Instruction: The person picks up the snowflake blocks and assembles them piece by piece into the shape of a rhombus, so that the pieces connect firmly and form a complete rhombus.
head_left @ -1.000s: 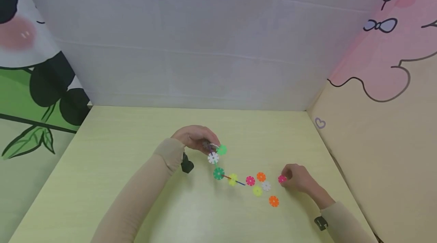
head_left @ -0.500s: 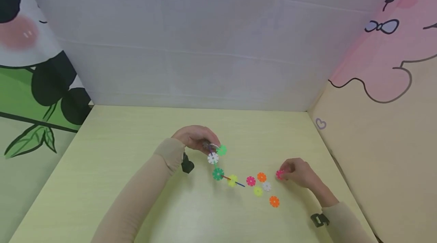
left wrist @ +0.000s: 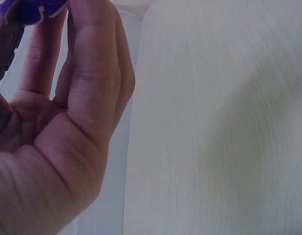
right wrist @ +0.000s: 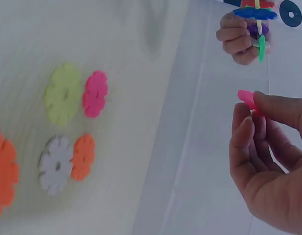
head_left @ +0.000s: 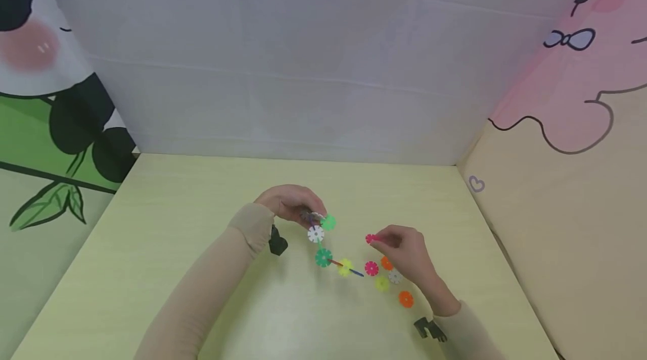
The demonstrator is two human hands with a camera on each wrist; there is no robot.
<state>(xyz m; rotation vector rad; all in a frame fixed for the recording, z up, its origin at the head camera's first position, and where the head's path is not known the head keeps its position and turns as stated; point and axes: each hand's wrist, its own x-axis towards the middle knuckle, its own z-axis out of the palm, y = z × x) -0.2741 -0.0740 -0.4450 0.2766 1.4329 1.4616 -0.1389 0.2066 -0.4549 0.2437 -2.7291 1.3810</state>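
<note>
And here's the right hand point(head_left: 406, 252), just right of centre in the head view, thumb and fingertip closed to a narrow pinch on a small pink disc point(head_left: 370, 238), caught by its edge. In the right wrist view the remaining fingers curl loosely beneath that pinch. Across to the middle of the head view, and the left hand point(head_left: 292, 203) has its fingers curled round the upper end of a chain of discs point(head_left: 324, 258); in the left wrist view, a purple disc point(left wrist: 35, 11) and a brown disc point(left wrist: 6, 44) show at the upper left by the fingers. What a chain: bright green and white up top, dark green at the bend, then a red piece edge-on, a yellow one, and a blue one edge-on at the right tip. Just beyond that tip, lower centre-right on the table point(head_left: 151, 208), lie a second pink disc point(head_left: 371, 268), a loose yellow disc point(head_left: 382, 283), a loose white disc point(head_left: 396, 276) and an orange disc point(head_left: 387, 263) partly hidden by the right hand, with another orange disc point(head_left: 406, 299) lower down. All five are notched round the rim.
</note>
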